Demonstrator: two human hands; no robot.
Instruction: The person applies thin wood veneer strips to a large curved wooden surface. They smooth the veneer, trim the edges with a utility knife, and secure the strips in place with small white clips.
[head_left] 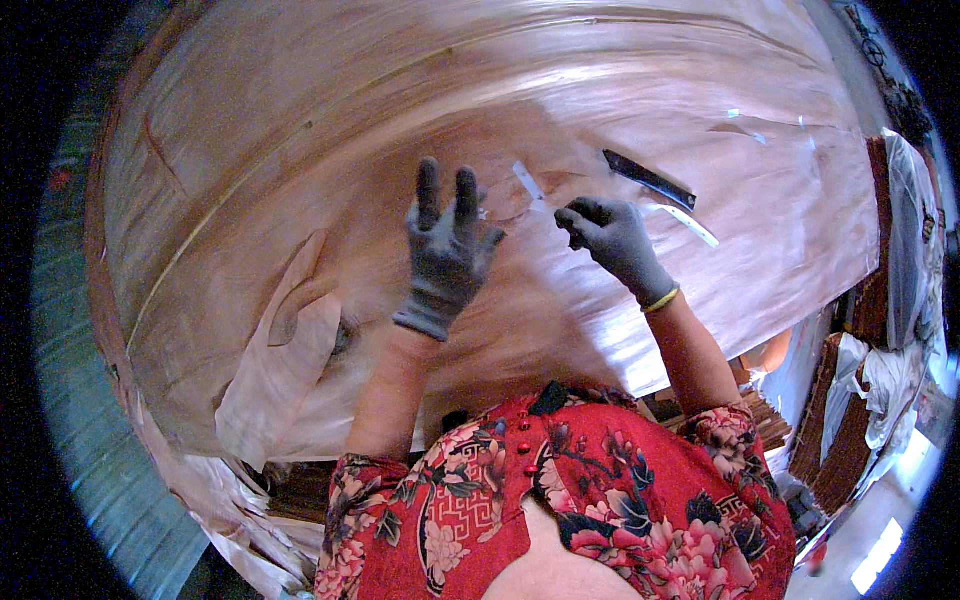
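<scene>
Both my hands wear grey gloves and hover over a broad, thin, pinkish-brown sheet that looks like wood veneer (520, 330). My left hand (445, 255) has its fingers apart, two of them stretched away from me; a small pale bit shows beside the fingers. My right hand (608, 238) is closed, its fingertips pressed together, and whatever they hold is too small to make out. Just beyond it a short white strip (527, 181) lies on the sheet, near a darker reddish patch. Farther right rest a long black tool with a straight edge (650, 180) and a narrow white strip with dark marks (688, 225).
A loose torn piece of veneer (285, 350) lies on the sheet at the left. Small pale tape bits (760, 138) dot the far right. Brown stacks partly wrapped in clear plastic (868, 400) stand at the right. Corrugated greenish surface (80, 380) runs along the left.
</scene>
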